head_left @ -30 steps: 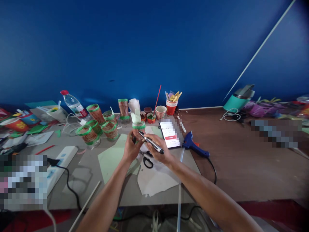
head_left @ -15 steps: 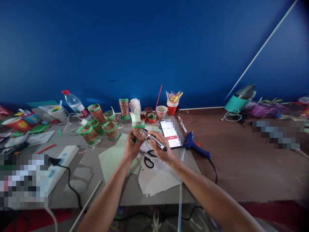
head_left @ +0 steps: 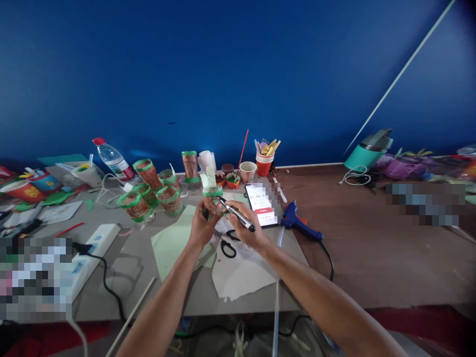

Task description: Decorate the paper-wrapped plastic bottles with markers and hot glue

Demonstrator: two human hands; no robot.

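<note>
My left hand (head_left: 201, 225) is closed round a small clear cup (head_left: 212, 196) with a green rim and reddish-brown sides; a pale paper strip sticks up out of it. A dark cap-like object shows by the left fingers. In my right hand (head_left: 251, 228) is a black and silver marker (head_left: 238, 214), its tip end at the side of the cup. Beneath my hands lie black-handled scissors (head_left: 228, 249) on white paper (head_left: 241, 277), with light green paper (head_left: 169, 243) to the left.
Several green-rimmed painted cups (head_left: 136, 206) stand at the left, near a water bottle (head_left: 117, 163). A phone (head_left: 263, 206) and a blue glue gun (head_left: 303, 225) lie at the right. A power strip (head_left: 92, 253) is at the left, and a red cup of sticks (head_left: 264, 165) at the back.
The view has shifted slightly, moving everything a little left in the picture. Both hands keep their hold on the cup and marker, with hardly any movement.
</note>
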